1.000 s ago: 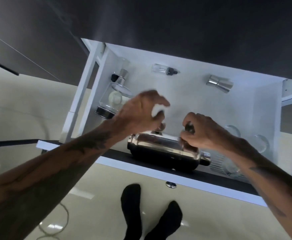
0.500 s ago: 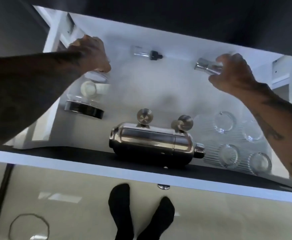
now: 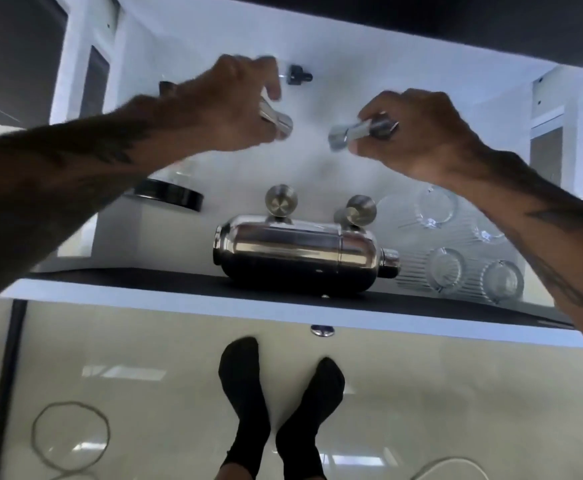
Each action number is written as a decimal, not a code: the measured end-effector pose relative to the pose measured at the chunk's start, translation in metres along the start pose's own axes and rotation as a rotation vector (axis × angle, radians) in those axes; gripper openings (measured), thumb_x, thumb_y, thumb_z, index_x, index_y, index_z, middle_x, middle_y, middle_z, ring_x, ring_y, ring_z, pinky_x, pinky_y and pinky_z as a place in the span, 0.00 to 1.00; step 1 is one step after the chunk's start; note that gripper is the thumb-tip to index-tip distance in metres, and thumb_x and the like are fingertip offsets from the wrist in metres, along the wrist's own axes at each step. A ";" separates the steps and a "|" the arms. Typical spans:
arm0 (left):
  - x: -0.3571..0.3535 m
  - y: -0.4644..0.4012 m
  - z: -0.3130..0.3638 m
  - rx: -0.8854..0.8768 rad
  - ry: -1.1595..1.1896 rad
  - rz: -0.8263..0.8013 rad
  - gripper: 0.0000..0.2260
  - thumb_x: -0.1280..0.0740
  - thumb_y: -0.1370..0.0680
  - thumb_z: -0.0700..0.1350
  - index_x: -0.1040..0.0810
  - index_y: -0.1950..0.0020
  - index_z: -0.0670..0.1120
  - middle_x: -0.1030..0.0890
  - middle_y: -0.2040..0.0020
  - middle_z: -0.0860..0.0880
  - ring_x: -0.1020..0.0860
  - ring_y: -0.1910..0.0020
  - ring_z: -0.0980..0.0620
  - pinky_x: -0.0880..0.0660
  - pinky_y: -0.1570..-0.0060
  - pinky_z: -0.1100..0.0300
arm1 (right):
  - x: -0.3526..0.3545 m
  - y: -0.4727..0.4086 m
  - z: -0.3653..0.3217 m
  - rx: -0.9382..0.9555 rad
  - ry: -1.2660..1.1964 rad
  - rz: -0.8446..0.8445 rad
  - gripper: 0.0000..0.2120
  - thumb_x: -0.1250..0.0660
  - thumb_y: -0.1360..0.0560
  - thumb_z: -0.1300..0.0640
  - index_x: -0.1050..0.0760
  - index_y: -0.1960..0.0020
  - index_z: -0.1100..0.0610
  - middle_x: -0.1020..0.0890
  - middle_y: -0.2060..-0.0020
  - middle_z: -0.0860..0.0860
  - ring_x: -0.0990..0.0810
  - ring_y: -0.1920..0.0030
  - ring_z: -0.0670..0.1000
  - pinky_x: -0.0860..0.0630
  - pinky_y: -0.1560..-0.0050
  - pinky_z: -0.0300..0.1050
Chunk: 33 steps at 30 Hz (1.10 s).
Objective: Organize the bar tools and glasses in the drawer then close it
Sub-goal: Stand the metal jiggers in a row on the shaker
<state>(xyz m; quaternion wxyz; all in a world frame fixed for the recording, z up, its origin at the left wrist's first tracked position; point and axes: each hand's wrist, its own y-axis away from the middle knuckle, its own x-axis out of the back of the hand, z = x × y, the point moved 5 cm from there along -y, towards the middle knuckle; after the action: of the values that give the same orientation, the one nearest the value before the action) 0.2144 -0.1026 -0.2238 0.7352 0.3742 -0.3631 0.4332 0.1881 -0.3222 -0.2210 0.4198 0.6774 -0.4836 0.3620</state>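
Open white drawer [image 3: 193, 292]: left hand [image 3: 234, 102] grip clenched on a small steel tool [image 3: 278, 121], right hand [image 3: 418, 133] grasping a steel jigger [image 3: 355, 131], both lifted at 12 o'clock, probably for regrouping beside the chrome cocktail shaker [image 3: 300, 252]; ribbed glasses [image 3: 456, 258] at 3 o'clock.

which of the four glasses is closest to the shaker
The front-left ribbed glass, just right of the cocktail shaker cap. The other three sit further right or further back.

no readable text, labels or numbers anywhere in view.
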 end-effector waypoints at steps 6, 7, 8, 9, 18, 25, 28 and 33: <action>-0.027 0.022 0.010 0.029 -0.076 -0.159 0.19 0.25 0.30 0.45 0.21 0.40 0.46 0.28 0.47 0.43 0.24 0.54 0.44 0.33 0.58 0.60 | -0.043 0.022 -0.058 0.136 0.038 -0.204 0.17 0.34 0.25 0.53 0.23 0.38 0.55 0.28 0.46 0.57 0.24 0.51 0.56 0.26 0.53 0.42; -0.027 0.027 0.007 0.042 -0.098 -0.195 0.20 0.27 0.29 0.45 0.22 0.37 0.46 0.27 0.44 0.42 0.23 0.50 0.42 0.32 0.56 0.59 | -0.047 0.027 -0.063 0.170 0.072 -0.234 0.17 0.35 0.24 0.53 0.24 0.36 0.55 0.28 0.44 0.57 0.23 0.51 0.56 0.25 0.52 0.43; -0.028 0.031 0.003 0.046 -0.117 -0.247 0.21 0.29 0.27 0.45 0.24 0.35 0.46 0.27 0.41 0.41 0.23 0.46 0.41 0.29 0.54 0.57 | -0.049 0.030 -0.067 0.201 0.107 -0.255 0.17 0.36 0.23 0.53 0.25 0.35 0.54 0.28 0.42 0.56 0.22 0.50 0.56 0.25 0.51 0.44; -0.028 0.037 0.003 0.050 -0.131 -0.306 0.22 0.30 0.26 0.45 0.26 0.32 0.46 0.27 0.39 0.41 0.24 0.43 0.41 0.27 0.52 0.55 | -0.050 0.033 -0.070 0.231 0.137 -0.264 0.17 0.37 0.22 0.52 0.26 0.34 0.53 0.28 0.41 0.55 0.22 0.50 0.55 0.25 0.51 0.44; -0.029 0.064 0.004 0.099 -0.079 -0.531 0.28 0.30 0.26 0.41 0.32 0.26 0.49 0.23 0.32 0.45 0.24 0.37 0.45 0.25 0.40 0.51 | -0.046 0.039 -0.071 0.330 0.207 -0.309 0.17 0.43 0.20 0.45 0.23 0.39 0.51 0.21 0.49 0.50 0.21 0.52 0.53 0.27 0.54 0.45; -0.003 0.063 -0.002 0.141 0.041 -0.535 0.28 0.31 0.25 0.43 0.32 0.26 0.50 0.23 0.32 0.50 0.23 0.37 0.49 0.26 0.44 0.58 | -0.016 0.013 -0.066 0.189 0.215 0.022 0.21 0.47 0.19 0.42 0.20 0.46 0.54 0.17 0.56 0.54 0.21 0.55 0.56 0.29 0.53 0.50; 0.042 0.043 -0.025 0.192 0.076 0.040 0.15 0.34 0.27 0.44 0.19 0.41 0.51 0.17 0.45 0.50 0.19 0.50 0.51 0.28 0.57 0.66 | -0.016 -0.029 -0.062 0.101 0.169 0.098 0.17 0.42 0.21 0.48 0.25 0.37 0.54 0.22 0.41 0.57 0.24 0.41 0.61 0.27 0.42 0.56; 0.035 0.002 -0.070 0.435 -0.204 0.073 0.23 0.31 0.28 0.49 0.28 0.37 0.40 0.20 0.43 0.37 0.21 0.45 0.37 0.26 0.52 0.51 | -0.051 -0.090 -0.065 0.112 0.207 0.064 0.16 0.38 0.24 0.62 0.28 0.36 0.55 0.26 0.39 0.56 0.28 0.38 0.59 0.27 0.45 0.53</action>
<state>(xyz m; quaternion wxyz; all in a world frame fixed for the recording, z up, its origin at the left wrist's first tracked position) 0.2398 -0.0284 -0.2253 0.5808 0.5522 -0.3467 0.4874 0.2547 -0.2287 -0.2616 0.4170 0.6432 -0.4380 0.4696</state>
